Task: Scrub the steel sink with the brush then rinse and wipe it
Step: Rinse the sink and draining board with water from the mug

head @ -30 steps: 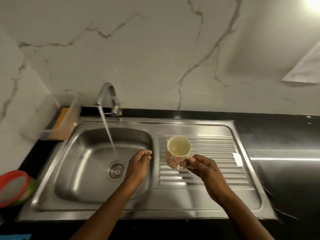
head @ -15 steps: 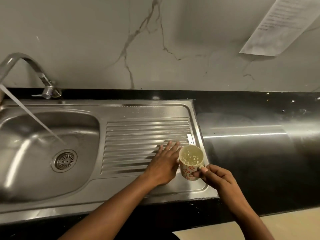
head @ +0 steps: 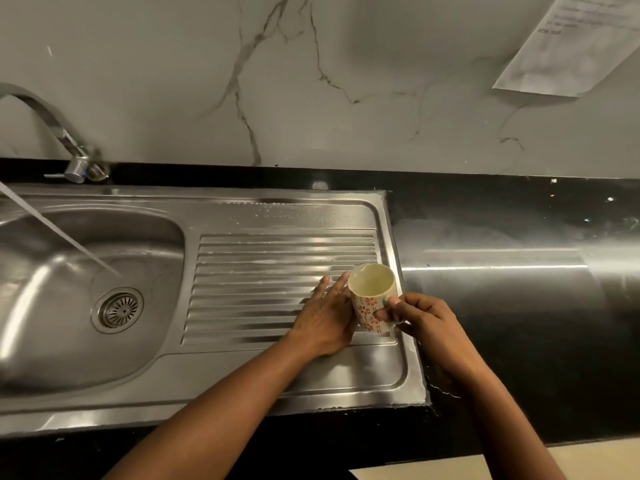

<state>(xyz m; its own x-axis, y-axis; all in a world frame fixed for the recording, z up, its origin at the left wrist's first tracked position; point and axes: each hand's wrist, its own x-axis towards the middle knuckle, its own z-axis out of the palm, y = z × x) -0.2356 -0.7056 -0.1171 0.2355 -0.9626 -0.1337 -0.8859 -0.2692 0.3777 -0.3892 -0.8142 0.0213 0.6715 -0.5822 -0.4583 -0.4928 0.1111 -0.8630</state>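
Forearms reach in from the near edge; the left hand [head: 325, 318] lies flat, its grip empty, on the drainboard [head: 256, 271] of the steel sink [head: 242, 386]. The right hand [head: 424, 322] pinches the handle of a tilted mug [head: 370, 299] beside it, basin [head: 65, 344] and running tap [head: 52, 122] farther left.

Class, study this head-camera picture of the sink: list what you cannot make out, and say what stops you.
All in the head view:
Tap spout: cut off by the left edge.
Sink basin's left side: beyond that edge.
Paper on the wall: print blurred, sheet cropped at the top-right corner.
Mug handle: mostly covered by the right hand.
Drainboard beneath the left hand: hidden by the palm.
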